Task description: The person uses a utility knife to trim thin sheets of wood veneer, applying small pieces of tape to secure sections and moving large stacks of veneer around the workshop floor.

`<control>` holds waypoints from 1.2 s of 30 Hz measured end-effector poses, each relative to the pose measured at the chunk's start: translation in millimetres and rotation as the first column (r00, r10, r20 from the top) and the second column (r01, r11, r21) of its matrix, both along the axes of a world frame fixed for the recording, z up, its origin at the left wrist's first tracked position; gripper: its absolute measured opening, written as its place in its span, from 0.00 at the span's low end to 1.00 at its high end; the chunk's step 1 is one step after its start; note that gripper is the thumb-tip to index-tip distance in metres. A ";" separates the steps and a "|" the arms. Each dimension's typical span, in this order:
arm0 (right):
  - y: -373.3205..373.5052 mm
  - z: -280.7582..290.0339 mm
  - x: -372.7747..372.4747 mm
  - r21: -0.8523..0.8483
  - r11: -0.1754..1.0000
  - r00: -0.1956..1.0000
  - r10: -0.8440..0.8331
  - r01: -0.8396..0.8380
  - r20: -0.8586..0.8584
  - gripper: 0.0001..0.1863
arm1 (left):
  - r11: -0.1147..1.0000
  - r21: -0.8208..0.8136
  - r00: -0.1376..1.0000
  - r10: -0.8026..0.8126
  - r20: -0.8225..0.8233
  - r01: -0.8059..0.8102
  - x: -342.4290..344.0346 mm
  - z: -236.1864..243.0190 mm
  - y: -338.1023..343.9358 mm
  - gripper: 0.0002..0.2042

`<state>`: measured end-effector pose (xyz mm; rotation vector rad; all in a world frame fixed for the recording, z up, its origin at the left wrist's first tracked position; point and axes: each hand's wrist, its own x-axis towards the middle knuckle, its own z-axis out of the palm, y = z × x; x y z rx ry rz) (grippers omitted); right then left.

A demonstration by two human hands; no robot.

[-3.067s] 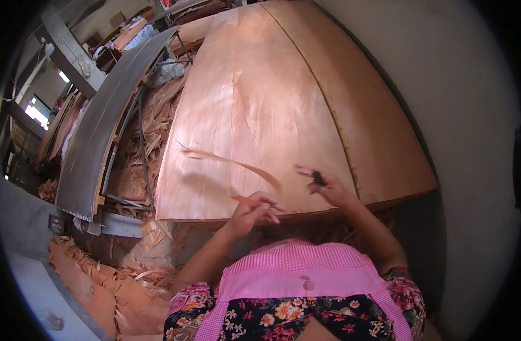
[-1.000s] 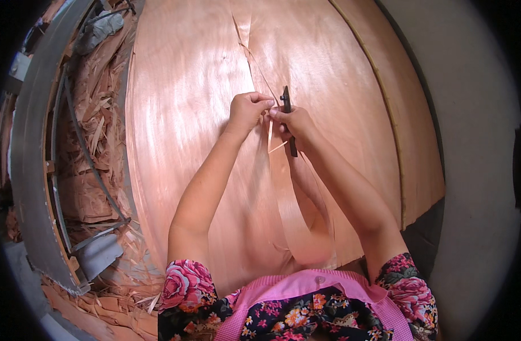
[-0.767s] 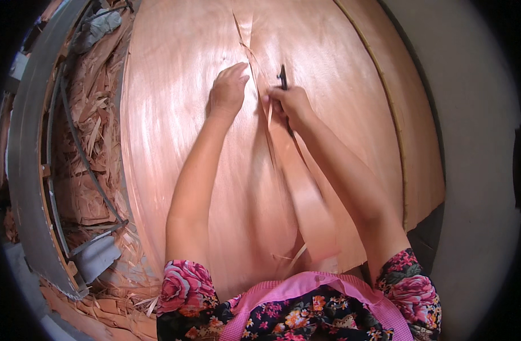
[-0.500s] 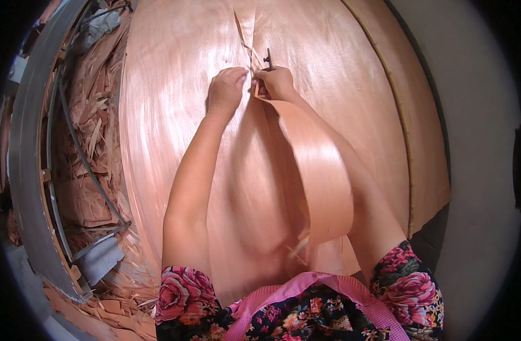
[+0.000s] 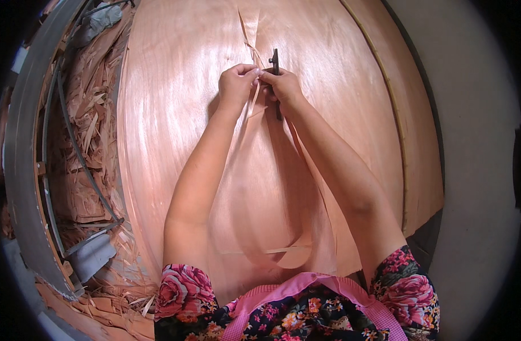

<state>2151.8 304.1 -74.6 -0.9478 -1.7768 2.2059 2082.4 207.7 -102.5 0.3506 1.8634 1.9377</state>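
A large sheet of pale reddish wood veneer (image 5: 175, 136) lies spread under both hands. A narrow split (image 5: 248, 28) runs into it from the far side, with thin veneer strips (image 5: 256, 54) standing up at its near end. My left hand (image 5: 236, 88) is closed, thumb and fingertips pinching a thin strip. Its fingertips meet those of my right hand (image 5: 283, 88), which is closed round a slim black tool (image 5: 275, 59) with a small side knob. The tool's lower end shows below the palm. A curled, blurred ribbon of veneer (image 5: 294, 258) hangs near my body.
At left, a grey-edged metal frame (image 5: 30, 148) holds heaped veneer scraps (image 5: 90, 136) and a crumpled plastic bag (image 5: 101, 23). A thin yellowish rod (image 5: 394, 108) lies along the sheet's right side. Beyond it is pale grey floor (image 5: 476, 170).
My left hand has moved right, and its fingertips now meet the right hand's. The wide veneer ribbon has dropped from above my right forearm toward my body. The black tool shows more fully.
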 end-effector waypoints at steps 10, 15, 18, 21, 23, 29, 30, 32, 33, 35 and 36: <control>9.7 16.7 20.4 0.280 0.948 0.982 0.108 -0.149 0.157 0.06 | 0.992 0.031 0.964 -0.127 0.233 0.124 17.9 10.2 -4.9 0.03; 29.8 20.0 39.6 0.454 0.834 0.934 0.184 -0.313 0.307 0.09 | 0.964 0.190 0.885 -0.248 0.394 0.185 33.1 8.8 -1.1 0.03; 44.7 28.2 50.3 0.739 0.578 0.904 -0.006 -0.346 0.428 0.07 | 0.951 0.168 0.890 -0.302 0.341 0.258 36.7 5.2 -4.0 0.03; 76.6 33.8 66.2 0.891 0.277 0.853 -0.289 -0.360 0.435 0.07 | 0.962 0.168 0.890 -0.265 0.371 0.217 37.5 12.3 -15.3 0.04; 97.6 34.9 81.0 0.952 0.092 0.897 -0.319 -0.290 0.305 0.07 | 0.964 0.163 0.880 -0.260 0.397 0.211 37.3 16.2 -20.6 0.04; 25.3 44.0 54.6 0.404 0.887 0.961 0.130 -0.223 0.243 0.10 | 0.969 0.192 0.888 -0.224 0.402 0.157 37.6 17.7 -23.1 0.06; 11.5 43.9 50.7 0.322 0.920 0.958 0.146 -0.223 0.247 0.10 | 0.968 0.202 0.890 -0.218 0.400 0.147 37.0 15.8 -22.9 0.06; 0.8 36.0 46.2 0.193 0.962 0.963 0.148 -0.193 0.227 0.09 | 0.966 0.214 0.895 -0.221 0.388 0.146 37.5 19.0 -21.5 0.06; -1.7 32.8 43.9 0.167 0.976 0.977 0.111 -0.142 0.182 0.09 | 0.965 0.216 0.898 -0.226 0.379 0.151 37.9 21.7 -19.6 0.06; -5.8 25.8 40.7 0.105 0.993 0.994 0.036 -0.046 0.099 0.08 | 0.969 0.194 0.913 -0.213 0.348 0.152 37.0 21.6 -19.8 0.05; -4.1 20.1 38.9 0.091 0.993 0.992 0.065 -0.075 0.104 0.07 | 0.974 0.170 0.925 -0.199 0.324 0.150 33.9 20.1 -19.2 0.05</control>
